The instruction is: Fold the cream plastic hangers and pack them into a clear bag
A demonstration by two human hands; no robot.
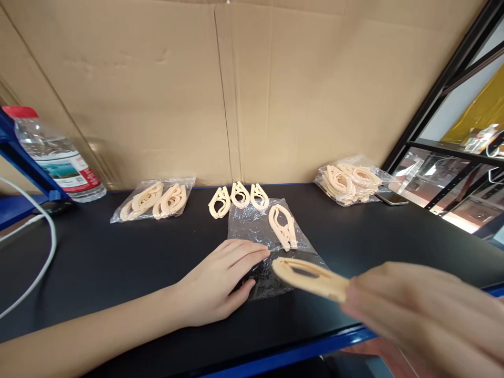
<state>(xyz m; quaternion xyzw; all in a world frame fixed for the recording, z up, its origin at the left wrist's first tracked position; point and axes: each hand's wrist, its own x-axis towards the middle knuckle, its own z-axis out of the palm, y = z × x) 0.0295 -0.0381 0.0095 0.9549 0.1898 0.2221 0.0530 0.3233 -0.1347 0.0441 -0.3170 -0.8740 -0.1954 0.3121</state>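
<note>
My left hand rests at the left side of a clear plastic bag on the black table. Its fingertips touch the film, with the thumb apart from the fingers. Between the fingers of my right hand, blurred by motion, is a beige folding clothes hanger, held just above the bag's near end. Another folded hanger lies on or in the bag, I cannot tell which. Beyond it, three folded hangers form a row near the back of the table.
Bagged hangers lie at the back left; a fuller bag of hangers sits at the back right, beside a phone. A water bottle and a white cable are at left. Cardboard walls the back.
</note>
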